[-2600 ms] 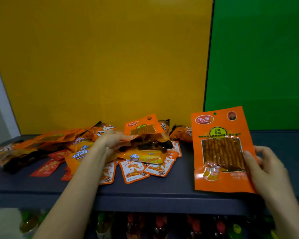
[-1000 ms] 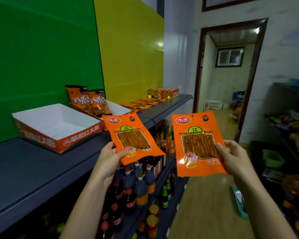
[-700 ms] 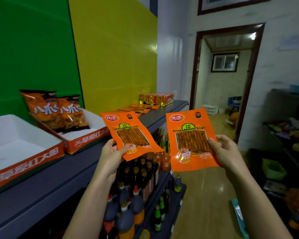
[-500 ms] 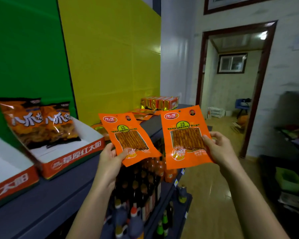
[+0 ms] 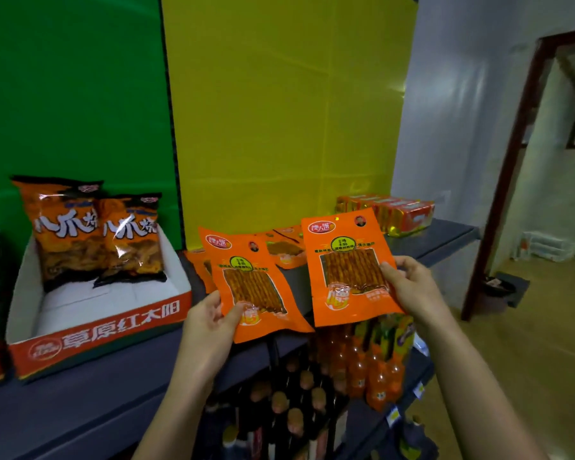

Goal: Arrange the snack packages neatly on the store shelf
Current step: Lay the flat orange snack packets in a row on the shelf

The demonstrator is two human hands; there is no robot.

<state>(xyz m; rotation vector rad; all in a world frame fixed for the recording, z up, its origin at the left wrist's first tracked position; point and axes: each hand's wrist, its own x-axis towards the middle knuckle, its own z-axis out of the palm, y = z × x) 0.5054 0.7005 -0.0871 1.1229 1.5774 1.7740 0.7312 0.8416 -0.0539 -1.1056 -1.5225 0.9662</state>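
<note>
Beyond my left hand (image 5: pixel 210 322), loose packets (image 5: pixel 284 250) on shelf (image 5: pixel 80 403); it pinches tilted packet (image 5: pixel 253 287), right hand (image 5: pixel 409 287) pinches upright packet (image 5: pixel 346 260); neither placed; I judge most arranging left.

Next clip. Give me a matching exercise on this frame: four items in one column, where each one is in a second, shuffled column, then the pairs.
1. tilted orange packet
2. straighter orange packet
3. chip bags
4. orange bottles

A. under the grey shelf
B. held by the right hand
C. standing in the red-fronted display box
D. held by the left hand

Pairs: 1-D, 2-B, 3-C, 4-A
</note>
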